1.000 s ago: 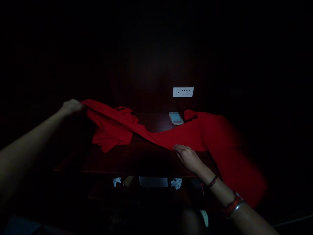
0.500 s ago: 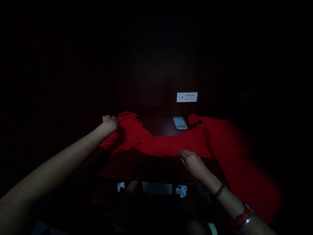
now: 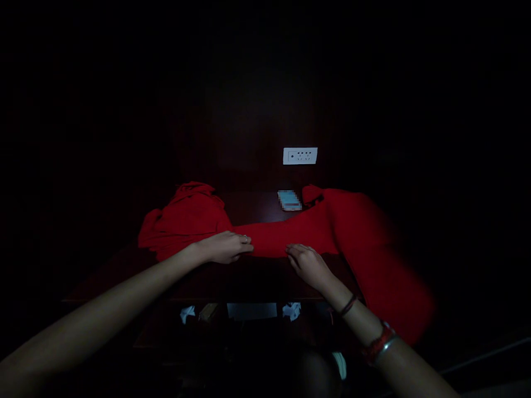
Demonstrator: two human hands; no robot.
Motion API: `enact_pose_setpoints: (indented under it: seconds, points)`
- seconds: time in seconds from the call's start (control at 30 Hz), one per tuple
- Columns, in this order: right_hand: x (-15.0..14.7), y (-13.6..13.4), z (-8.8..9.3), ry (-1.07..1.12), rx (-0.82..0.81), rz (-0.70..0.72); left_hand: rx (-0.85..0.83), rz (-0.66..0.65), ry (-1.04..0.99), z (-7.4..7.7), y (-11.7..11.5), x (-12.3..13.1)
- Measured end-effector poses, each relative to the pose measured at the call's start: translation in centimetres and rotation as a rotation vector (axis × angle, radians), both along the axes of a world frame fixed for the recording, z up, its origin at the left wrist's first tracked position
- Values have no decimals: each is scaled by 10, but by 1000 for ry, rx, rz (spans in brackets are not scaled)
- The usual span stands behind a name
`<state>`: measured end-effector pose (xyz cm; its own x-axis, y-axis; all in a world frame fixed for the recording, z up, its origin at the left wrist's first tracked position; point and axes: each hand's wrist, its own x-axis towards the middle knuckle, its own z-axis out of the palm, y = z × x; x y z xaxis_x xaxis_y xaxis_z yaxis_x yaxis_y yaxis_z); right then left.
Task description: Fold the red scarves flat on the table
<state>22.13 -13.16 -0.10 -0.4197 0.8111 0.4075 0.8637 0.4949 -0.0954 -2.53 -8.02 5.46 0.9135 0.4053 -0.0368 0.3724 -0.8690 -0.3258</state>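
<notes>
A red cloth garment (image 3: 269, 239) lies across the dark wooden shelf, bunched in folds at the left and narrowing to a flat strip in the middle. On the left part of that strip, my left hand (image 3: 226, 247) rests with its fingers pointing right and a ring on one finger. My right hand (image 3: 309, 266) touches the strip's near edge farther right, its fingers loosely stretched over the cloth. Both hands look open, though the left thumb is partly hidden. The garment's wide right part hangs down past the shelf front beside my right forearm.
A phone-like flat object (image 3: 289, 200), blurred out, lies behind the cloth. A white socket plate (image 3: 300, 156) is on the dark back wall. Below the shelf's front edge (image 3: 174, 299) are crumpled white pieces (image 3: 291, 311), a small brownish box (image 3: 208, 312) and a pale flat panel (image 3: 251, 311).
My left hand has moved right, from the bunched left end to the middle strip. My right hand stays at the strip's near edge. The whole view has shifted slightly.
</notes>
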Motion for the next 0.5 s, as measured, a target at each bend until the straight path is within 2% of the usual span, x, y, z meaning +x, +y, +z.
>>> enact_pose_setpoints:
  seconds: [0.1,0.23,0.37,0.5]
  points:
    - [0,0,2,-3,-6,1,115,-5,15,-4,-9,-9]
    - [-1,-1,5,-31,9,40,191,24,-44,-10,-19,7]
    - [-2,-3,9,-109,33,75,154,8,-80,-14,-16,27]
    - [-4,-2,11,-198,42,46,81,16,-219,-14,1,29]
